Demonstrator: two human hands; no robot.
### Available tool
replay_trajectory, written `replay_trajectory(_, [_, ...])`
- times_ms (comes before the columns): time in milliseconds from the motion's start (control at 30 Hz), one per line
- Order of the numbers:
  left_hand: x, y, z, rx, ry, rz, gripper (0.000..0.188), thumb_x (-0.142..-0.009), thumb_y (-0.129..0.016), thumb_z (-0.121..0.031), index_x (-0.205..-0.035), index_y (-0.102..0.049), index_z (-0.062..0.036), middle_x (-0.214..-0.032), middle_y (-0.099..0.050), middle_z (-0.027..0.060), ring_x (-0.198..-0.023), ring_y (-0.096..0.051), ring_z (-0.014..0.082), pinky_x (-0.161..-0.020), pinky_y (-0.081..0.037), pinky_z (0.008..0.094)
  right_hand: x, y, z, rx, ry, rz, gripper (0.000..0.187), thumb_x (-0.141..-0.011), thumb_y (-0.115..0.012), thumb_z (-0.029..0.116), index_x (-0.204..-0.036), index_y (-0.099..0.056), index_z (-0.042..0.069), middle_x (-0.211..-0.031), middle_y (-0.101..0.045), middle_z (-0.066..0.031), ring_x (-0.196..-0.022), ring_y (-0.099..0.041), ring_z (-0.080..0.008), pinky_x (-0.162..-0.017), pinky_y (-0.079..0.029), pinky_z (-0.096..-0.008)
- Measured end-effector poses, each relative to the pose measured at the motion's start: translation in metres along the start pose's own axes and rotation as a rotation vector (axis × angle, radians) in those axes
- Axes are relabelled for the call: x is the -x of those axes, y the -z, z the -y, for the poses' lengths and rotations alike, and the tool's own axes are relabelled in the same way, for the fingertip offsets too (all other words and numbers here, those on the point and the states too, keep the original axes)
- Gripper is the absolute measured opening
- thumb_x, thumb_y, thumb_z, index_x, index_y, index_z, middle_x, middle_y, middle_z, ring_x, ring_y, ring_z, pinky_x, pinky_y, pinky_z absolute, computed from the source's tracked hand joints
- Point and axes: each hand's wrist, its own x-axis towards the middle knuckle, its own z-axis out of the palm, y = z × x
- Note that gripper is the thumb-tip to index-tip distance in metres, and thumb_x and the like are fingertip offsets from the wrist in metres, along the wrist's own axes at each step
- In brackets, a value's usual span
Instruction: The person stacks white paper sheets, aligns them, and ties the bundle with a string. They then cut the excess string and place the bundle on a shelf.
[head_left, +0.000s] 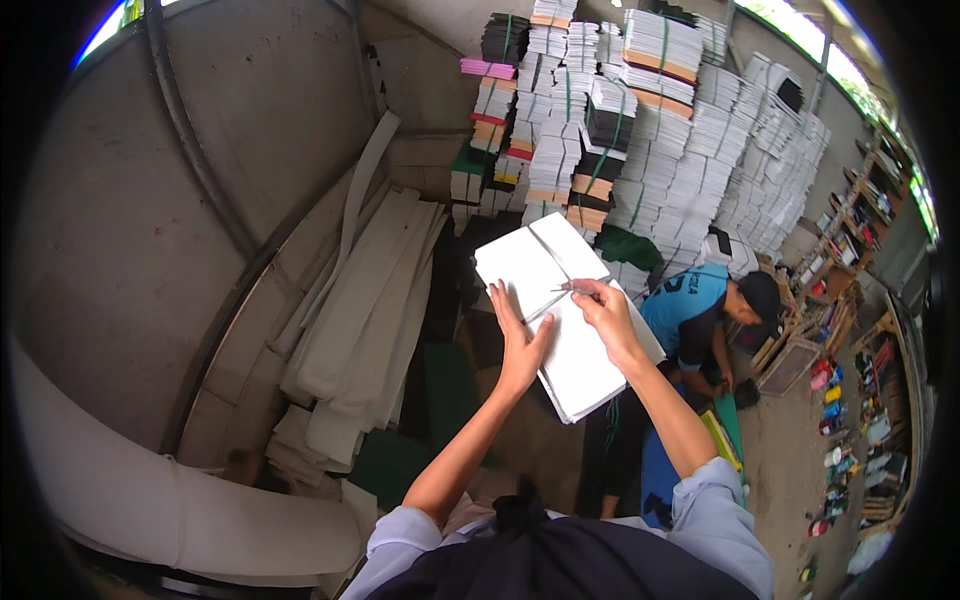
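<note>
Head view shows the left hand spread, thumb and fingers against the left side of a white sheet bundle, while the right hand pinches a thin item, too small to identify, over its middle. Crossed by a cord, the bundle sits before the person, nearer than the tied stacks.
</note>
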Motion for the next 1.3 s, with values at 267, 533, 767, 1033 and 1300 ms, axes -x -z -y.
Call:
replay_trajectory(267, [-0.151, -0.031, 0.067, 0.093, -0.139, 0.028, 0.058, -0.07, -0.056, -0.016, -0.125, -0.037, -0.01, -0.142, 0.006, 0.0179, -0.131, 0.008, 0.034, -0.103, -0.002, 0.047, -0.178, 0.016, -0.022, -0.145, 0.106, 0.085, 0.033, -0.079, -0.051, 0.007, -0.108, -0.051, -0.007, -0.068, -0.052, -0.0032, -0.054, -0.045, -0.0057, -0.05, -0.034, -0.0175])
replay_trajectory(533, [-0.357, -0.052, 0.153, 0.187, -0.182, 0.069, 0.057, -0.066, -0.05, -0.012, -0.122, -0.041, -0.0115, -0.142, -0.003, 0.0179, -0.131, 0.005, 0.033, -0.104, -0.001, 0.0448, -0.381, 0.018, -0.051, -0.158, 0.218, 0.164, 0.04, -0.078, -0.045, -0.002, -0.117, -0.041, -0.007, -0.096, -0.06, -0.0149, -0.095, -0.058, -0.0205, -0.074, -0.043, -0.0226])
replay_trajectory(767, [-0.542, -0.066, 0.152, 0.402, -0.303, 0.198, 0.061, -0.066, -0.047, -0.01, -0.126, -0.036, -0.0068, -0.142, -0.007, 0.017, -0.132, -0.001, 0.0274, -0.105, -0.004, 0.0381, -0.531, 0.035, 0.001, -0.058, 0.365, 0.002, 0.039, -0.08, -0.046, -0.005, -0.118, -0.039, -0.008, -0.103, -0.058, -0.0159, -0.096, -0.056, -0.0175, -0.085, -0.043, -0.0271])
replay_trajectory(1033, [-0.667, -0.129, 0.176, 0.728, -0.312, 0.148, 0.076, -0.066, -0.046, -0.004, -0.132, -0.011, -0.0107, -0.141, -0.011, 0.0155, -0.129, -0.015, 0.0248, -0.101, -0.018, 0.0349, -0.652, 0.067, 0.019, -0.067, 0.531, -0.08, 0.034, -0.079, -0.043, -0.007, -0.112, -0.044, -0.01, -0.1, -0.058, -0.0193, -0.094, -0.057, -0.0214, -0.085, -0.045, -0.0282])
replay_trajectory(1300, [-0.78, -0.197, 0.257, 0.716, -0.059, 0.209, 0.062, -0.073, -0.042, -0.005, -0.131, -0.021, -0.0093, -0.138, -0.021, 0.0128, -0.125, -0.025, 0.0226, -0.093, -0.032, 0.0292, -0.792, 0.114, -0.025, -0.048, 0.308, -0.146, 0.028, -0.079, -0.043, -0.007, -0.106, -0.046, -0.009, -0.094, -0.059, -0.017, -0.09, -0.059, -0.0197, -0.079, -0.046, -0.0248])
